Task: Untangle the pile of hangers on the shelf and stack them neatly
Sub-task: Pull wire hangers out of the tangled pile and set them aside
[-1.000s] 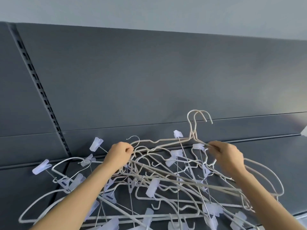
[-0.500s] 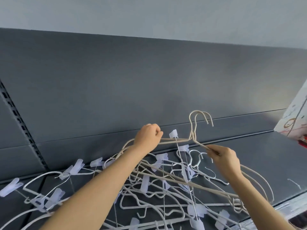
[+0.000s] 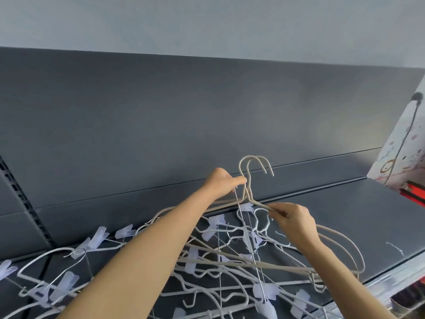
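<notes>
A tangled pile of white hangers (image 3: pixel 207 268), many with pale clips, lies on the dark grey shelf (image 3: pixel 358 222). Two beige hangers (image 3: pixel 251 171) are raised above the pile, their hooks upright side by side. My left hand (image 3: pixel 222 185) pinches them at the neck just below the hooks. My right hand (image 3: pixel 293 218) grips the right shoulder wire of these beige hangers, a little lower and to the right. A thin metal clip-hanger rod hangs down from near my left hand into the pile.
The grey back panel (image 3: pixel 207 116) of the shelving rises behind the pile, with a slotted upright (image 3: pixel 20 199) at the left. A patterned box (image 3: pixel 400 153) stands at the far right. The shelf's front edge (image 3: pixel 391 279) runs along the lower right.
My left hand rose out of the pile and moved right, up to the necks of the beige hangers. My right hand stays on the shoulder wire. The view has shifted right.
</notes>
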Tool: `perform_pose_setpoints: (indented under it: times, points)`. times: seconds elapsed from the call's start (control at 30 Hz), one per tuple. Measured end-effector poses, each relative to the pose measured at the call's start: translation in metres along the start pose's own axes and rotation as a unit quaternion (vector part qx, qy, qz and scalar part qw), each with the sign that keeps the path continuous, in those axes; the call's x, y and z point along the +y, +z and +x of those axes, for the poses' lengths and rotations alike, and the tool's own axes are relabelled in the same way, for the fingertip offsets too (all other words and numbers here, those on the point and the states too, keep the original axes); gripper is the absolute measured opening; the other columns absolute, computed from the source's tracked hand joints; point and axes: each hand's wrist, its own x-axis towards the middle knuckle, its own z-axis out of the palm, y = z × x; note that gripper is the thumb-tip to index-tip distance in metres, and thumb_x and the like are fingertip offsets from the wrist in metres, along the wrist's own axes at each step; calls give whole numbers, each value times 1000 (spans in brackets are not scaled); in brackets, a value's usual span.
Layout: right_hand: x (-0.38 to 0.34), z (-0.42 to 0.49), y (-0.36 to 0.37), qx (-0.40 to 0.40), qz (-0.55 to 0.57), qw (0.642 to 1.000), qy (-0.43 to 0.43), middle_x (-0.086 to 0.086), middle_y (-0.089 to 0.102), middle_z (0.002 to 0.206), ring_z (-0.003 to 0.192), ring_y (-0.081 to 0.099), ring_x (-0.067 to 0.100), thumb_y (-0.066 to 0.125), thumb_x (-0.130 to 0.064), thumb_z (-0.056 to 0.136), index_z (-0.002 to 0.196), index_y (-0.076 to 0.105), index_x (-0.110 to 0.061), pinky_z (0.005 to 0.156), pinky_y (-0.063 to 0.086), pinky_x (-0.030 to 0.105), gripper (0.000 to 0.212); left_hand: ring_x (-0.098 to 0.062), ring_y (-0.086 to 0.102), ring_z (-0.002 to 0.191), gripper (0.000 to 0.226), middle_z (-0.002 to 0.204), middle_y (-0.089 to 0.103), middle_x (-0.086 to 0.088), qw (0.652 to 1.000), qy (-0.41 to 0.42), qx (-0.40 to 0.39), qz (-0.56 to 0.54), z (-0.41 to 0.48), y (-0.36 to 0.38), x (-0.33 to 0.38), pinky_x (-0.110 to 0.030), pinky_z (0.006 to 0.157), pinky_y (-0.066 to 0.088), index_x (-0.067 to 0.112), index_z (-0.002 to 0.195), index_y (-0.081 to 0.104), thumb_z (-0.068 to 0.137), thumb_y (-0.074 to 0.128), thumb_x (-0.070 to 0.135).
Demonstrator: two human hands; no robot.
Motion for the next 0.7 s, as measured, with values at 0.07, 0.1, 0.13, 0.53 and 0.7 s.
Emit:
perform_pose_setpoints:
  times: [0.07,0.1,0.13,0.53,0.7]
  points:
    - [-1,2,-1,-12,36,999,5,1,62,60,58,49,17,63,-14,83,84,74,-27,60,40,31,17,-15,52,62,28,67,59,-5,999,13,14,-29,-6,-12,3,-25,62,41,6,68,65,79,64,31]
    - [-1,3,-3,-16,61,998,7,4,62,59,56,47,17,64,-13,82,78,73,-30,60,41,31,20,-14,52,61,26,69,59,-6,998,16,23,-59,-10,-21,5,-23,59,42,5,70,64,81,63,28]
    - [-2,4,-6,-17,84,996,9,4,61,57,54,45,17,65,-12,80,71,70,-33,58,40,31,24,-14,51,58,23,69,58,-6,994,18,37,-100,-13,-31,6,-21,55,43,5,70,62,82,63,24]
    - [-47,9,-4,-114,135,983,-43,10,63,62,48,48,6,65,-8,81,71,70,-25,48,40,14,21,-13,57,70,11,83,60,-9,838,-33,223,-497,-71,-141,-47,-12,49,50,2,80,60,86,53,-5]
    - [-52,-4,26,-157,128,978,-50,5,53,57,51,42,12,62,-9,83,76,73,-10,52,35,22,13,-15,60,74,6,93,60,-14,799,-46,247,-546,-89,-145,-76,-12,49,51,2,84,58,88,55,-2]
